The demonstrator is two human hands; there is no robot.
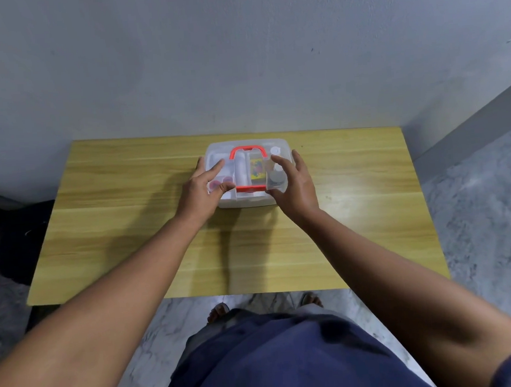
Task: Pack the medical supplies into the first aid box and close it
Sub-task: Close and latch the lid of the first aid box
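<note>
Left hand (204,186) at 9 o'clock end of first aid box (248,200), fingers spread wide & fairly straight over clear lid (245,145), thumb on near part, gripping nothing. Right hand (294,184) at 3 o'clock end, likewise spread: index laid on top, other fingers reaching past the end wall. One hand per end, prob. to press lid down evenly & stop any skid on table (130,232). Latch state: can't tell.

Box toward 12 o'clock of table, approx centred, flat on base, lid up. Long axis 9–3, parallel to far edge. Red handle (250,188) across the middle, 12–6. Yellow packet (257,169) & white tube (240,170) visible thru plastic, lying 12–6. Judged: packing done, closing step in hand.
</note>
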